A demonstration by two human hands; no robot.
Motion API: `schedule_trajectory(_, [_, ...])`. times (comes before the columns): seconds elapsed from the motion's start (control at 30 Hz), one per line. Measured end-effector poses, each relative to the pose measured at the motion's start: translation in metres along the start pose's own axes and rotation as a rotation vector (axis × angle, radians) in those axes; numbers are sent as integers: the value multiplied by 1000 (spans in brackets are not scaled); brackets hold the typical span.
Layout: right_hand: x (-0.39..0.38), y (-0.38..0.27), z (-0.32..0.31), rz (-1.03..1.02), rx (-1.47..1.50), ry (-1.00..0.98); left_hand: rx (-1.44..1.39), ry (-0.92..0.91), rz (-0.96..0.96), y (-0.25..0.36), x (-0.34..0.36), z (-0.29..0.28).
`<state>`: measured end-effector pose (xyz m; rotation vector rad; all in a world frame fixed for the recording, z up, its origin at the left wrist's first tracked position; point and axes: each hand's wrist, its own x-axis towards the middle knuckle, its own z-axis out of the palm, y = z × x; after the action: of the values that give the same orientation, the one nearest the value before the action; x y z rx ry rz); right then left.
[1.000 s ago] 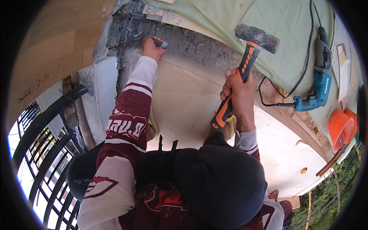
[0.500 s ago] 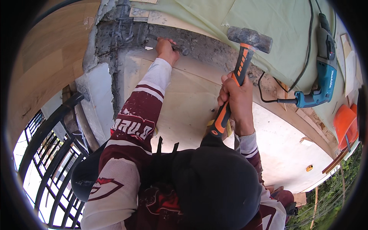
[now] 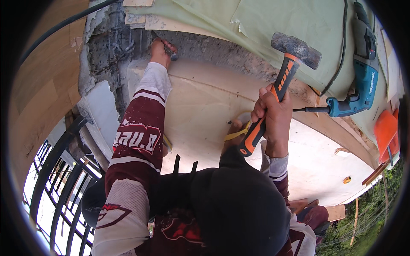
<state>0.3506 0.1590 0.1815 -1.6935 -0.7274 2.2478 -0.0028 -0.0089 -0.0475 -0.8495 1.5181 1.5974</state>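
My left hand [image 3: 160,53] is closed around a short metal chisel [image 3: 172,53], low against the rough strip of exposed concrete [image 3: 213,51] with metal bars showing at its left end. The chisel's tip is too small to make out. My right hand [image 3: 272,112] grips the orange-and-black handle of a hammer, whose worn steel head [image 3: 296,50] is held above the concrete's edge, apart from the chisel. Beneath my arms lies a pale board [image 3: 200,102], and a foot with a yellow strap [image 3: 237,135] shows below the handle.
At right lie a teal corded drill [image 3: 358,98] on a green sheet [image 3: 299,17], orange plastic items [image 3: 385,132] and a small yellow object [image 3: 347,180]. A black railing [image 3: 49,170] curves at lower left, beside wooden panelling [image 3: 47,85]; greenery shows past the lower-right edge.
My left hand has moved rightward along the concrete with the chisel. The hammer head has swung somewhat to the right in the last half second. The view has shifted a little.
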Motion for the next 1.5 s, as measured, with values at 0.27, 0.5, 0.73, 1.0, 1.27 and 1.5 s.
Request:
schedule_trajectory(0.27, [0,-15,-7,-9,-77,-32,-103,258,8,7,14,18])
schedule_trajectory(0.5, [5,-12,4,-19,-46,-51,21,172,189,-8,-12,39])
schedule_trajectory(0.73, [4,-14,3,-5,-101,-74,-110,331,195,-41,-65,65])
schedule_trajectory(1.0, [2,-6,2,-52,-33,-72,-56,368,234,-38,-62,53])
schedule_trajectory(1.27, [-6,-1,10,-48,-6,-89,-99,390,270,-19,-42,55])
schedule_trajectory(1.5, [-10,-9,11,-245,105,-23,-267,378,169,-15,-5,49])
